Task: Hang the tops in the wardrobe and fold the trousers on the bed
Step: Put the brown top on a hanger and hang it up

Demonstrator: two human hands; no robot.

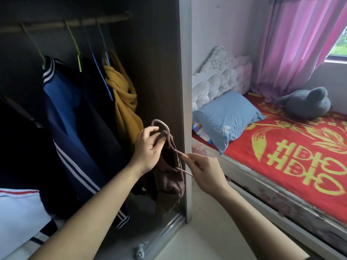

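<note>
A: Entry one, left hand (148,147)?
B: Fingers curled, gripping the neck of a pink hanger (161,125) together with the collar of a brown top (169,181). The hook stands up at 12 o'clock of the knuckles.

A: Entry two, right hand (204,169)?
B: Near the left hand, at its 4 o'clock. Thumb and fingers pinch the hanger's thin arm, which juts out of the brown cloth toward 4 o'clock.

A: Location of the brown top?
B: Draped on the hanger, hanging toward 6 o'clock from the left hand, just in front of the wardrobe side panel (159,72), well below the rail (65,23).

A: Wardrobe contents?
B: The rail lies at 11 o'clock of the hands. A mustard garment (124,102) hangs nearest. Next, toward 9 o'clock, a dark garment (93,87), then a blue jacket (63,102) with white stripes, under green hangers (75,45). A white cloth (16,212) with a red stripe sits at 8 o'clock.

A: Beyond the panel?
B: The bed (244,177) is at 3 o'clock, with a red cover (304,139) patterned in yellow. A blue pillow (227,117) lies at 2 o'clock, against a white headboard (221,76). A grey plush toy (309,104) is farther off, below a pink curtain (300,44) at 1 o'clock.
</note>
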